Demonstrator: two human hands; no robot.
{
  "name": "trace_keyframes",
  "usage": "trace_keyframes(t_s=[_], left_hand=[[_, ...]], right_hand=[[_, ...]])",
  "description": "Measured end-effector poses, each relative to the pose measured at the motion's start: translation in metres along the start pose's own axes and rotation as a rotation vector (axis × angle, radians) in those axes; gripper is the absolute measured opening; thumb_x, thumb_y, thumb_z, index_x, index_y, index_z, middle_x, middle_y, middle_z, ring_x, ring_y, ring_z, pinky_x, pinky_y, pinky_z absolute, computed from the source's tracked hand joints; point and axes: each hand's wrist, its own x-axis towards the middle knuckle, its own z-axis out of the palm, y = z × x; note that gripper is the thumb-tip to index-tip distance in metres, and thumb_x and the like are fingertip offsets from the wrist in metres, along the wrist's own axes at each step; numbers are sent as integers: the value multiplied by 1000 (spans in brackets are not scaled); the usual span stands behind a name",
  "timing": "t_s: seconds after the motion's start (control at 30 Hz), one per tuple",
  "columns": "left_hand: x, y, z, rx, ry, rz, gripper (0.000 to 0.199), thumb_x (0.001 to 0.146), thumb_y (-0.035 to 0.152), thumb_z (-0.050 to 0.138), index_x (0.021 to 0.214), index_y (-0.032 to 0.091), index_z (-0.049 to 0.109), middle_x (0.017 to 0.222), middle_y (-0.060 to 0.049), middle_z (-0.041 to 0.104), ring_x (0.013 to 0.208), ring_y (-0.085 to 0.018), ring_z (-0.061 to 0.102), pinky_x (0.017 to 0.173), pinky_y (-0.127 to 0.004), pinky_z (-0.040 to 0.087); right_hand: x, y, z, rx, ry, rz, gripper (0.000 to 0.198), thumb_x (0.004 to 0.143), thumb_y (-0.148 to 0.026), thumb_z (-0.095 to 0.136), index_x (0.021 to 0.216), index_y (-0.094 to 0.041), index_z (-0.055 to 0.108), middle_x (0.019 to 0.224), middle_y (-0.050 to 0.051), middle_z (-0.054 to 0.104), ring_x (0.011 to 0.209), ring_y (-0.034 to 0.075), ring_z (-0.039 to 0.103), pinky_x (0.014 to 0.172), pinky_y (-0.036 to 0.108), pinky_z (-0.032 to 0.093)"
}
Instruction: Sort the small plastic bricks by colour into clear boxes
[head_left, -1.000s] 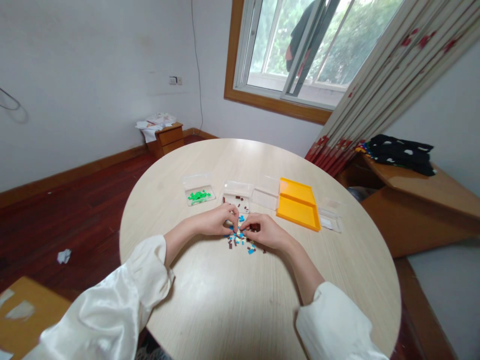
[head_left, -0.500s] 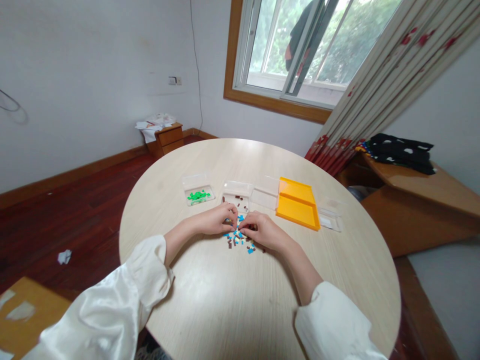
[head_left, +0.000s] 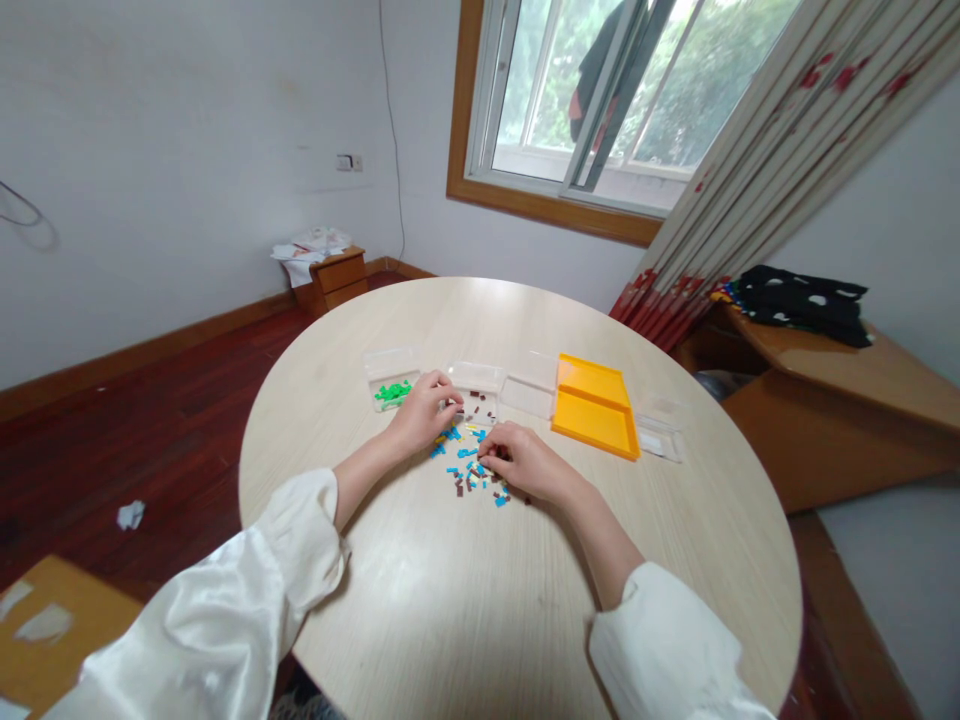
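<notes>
A loose pile of small blue, brown and yellow building bricks (head_left: 469, 453) lies on the round table. My left hand (head_left: 430, 408) is over the left edge of the clear box with brown bricks (head_left: 487, 405), its thumb and fingers pinched together; whatever they hold is too small to make out. At the right side of the pile, my right hand (head_left: 517, 457) rests low with bent fingers closed near the bricks, their tips partly hidden. Green bricks (head_left: 391, 393) fill part of another clear box (head_left: 371, 402), just left of my left hand.
An open yellow case (head_left: 596, 425) stands right of a clear open box (head_left: 527, 397). Beyond it lies one more clear box (head_left: 661, 443). The round wooden table (head_left: 480, 600) extends around them. A side cabinet (head_left: 847, 430) carries dark cloth at the right.
My left hand has moved from the pile up and left to the brown-brick box, uncovering blue and yellow bricks. My right hand has stayed nearly still.
</notes>
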Motion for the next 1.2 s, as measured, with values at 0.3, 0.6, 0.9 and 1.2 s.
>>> trace_keyframes(t_s=[0.3, 0.6, 0.9, 1.2], left_hand=[[0, -3, 4, 36, -8, -33, 14, 77, 12, 55, 83, 17, 67, 86, -4, 53, 86, -17, 53, 82, -32, 43], [-1, 8, -1, 33, -32, 7, 12, 78, 16, 54, 70, 15, 63, 79, -4, 54, 80, -16, 52, 77, -30, 43], [-1, 10, -2, 47, -73, -19, 13, 77, 15, 51, 70, 15, 62, 79, -4, 55, 78, -17, 52, 77, -31, 43], [-3, 9, 3, 24, -116, 23, 11, 75, 13, 53, 68, 15, 62, 77, -3, 54, 78, -17, 53, 75, -30, 44]], right_hand=[[0, 3, 2, 133, 26, 73, 9, 73, -14, 58, 70, -16, 65, 68, 1, 60, 62, 10, 51, 59, 22, 41], [6, 12, 4, 352, 351, 224, 18, 72, -32, 59, 74, -16, 65, 67, 3, 65, 59, 14, 56, 55, 26, 44], [11, 16, 4, 196, 593, 195, 18, 74, -30, 56, 72, -17, 67, 71, 4, 69, 61, 14, 55, 62, 27, 46], [19, 24, 14, 164, 632, 131, 25, 79, -23, 46, 86, -18, 70, 90, 8, 71, 86, 19, 64, 80, 33, 48]])
